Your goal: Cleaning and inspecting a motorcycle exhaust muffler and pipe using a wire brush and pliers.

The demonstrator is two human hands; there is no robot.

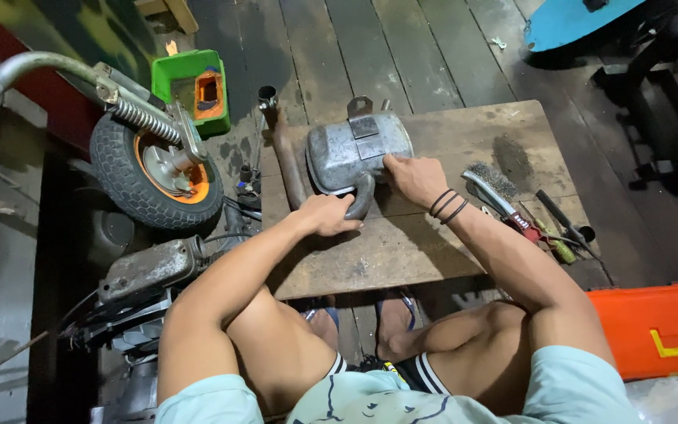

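orange case (657, 326): cut by right edge | blue board (574, 20): cut by top edge

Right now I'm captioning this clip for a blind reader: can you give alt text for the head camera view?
A seated person steadies a dull grey metal muffler on a low wooden board, left hand gripping its curved pipe, right hand pressed on its body. A wire brush lies to the right; a small wheel stands to the left.

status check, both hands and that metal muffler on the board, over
Left hand gripping the muffler's curved pipe end. Right hand pressed on the grey muffler body. Muffler lying on wooden board. Wire brush beside right wrist, clear.
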